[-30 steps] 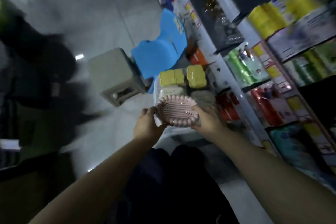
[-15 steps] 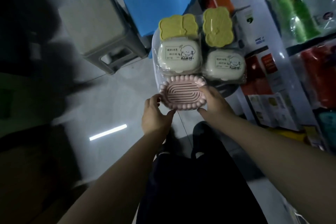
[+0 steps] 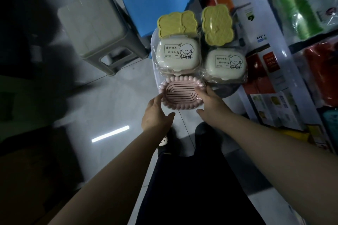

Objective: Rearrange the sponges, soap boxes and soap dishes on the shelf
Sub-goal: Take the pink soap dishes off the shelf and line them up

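- Since half a second ago my view has closed in on the pink soap dish [image 3: 181, 95], and my left hand [image 3: 155, 113] now has its fingers on the dish's left rim, where before it sat just short of it.
- Left of the dish, that left hand is half open: fingers at the rim, thumb free below. I judge it a light touch, not a grip.
- At the dish itself: an oval tray with a beaded edge and a ribbed floor, nothing in it. It sits at the near edge of a clear round tray [image 3: 154, 71] whose support I cannot see.
- Behind the dish, from the left: a yellow sponge [image 3: 177, 23] over a cream soap box [image 3: 178, 55], then a second sponge [image 3: 217, 25] over a second box [image 3: 225, 65], all in plastic wrap. Both boxes are shut, so I cannot tell their contents.
- Right of the dish, my right hand [image 3: 210, 104] pinches the right rim, fingers on top and thumb beneath.
- Risk, as I judge it: the dish overhangs the floor [image 3: 109, 100], so an uneven pull could tip it off; pushing it back could shove the slippery wrapped boxes.
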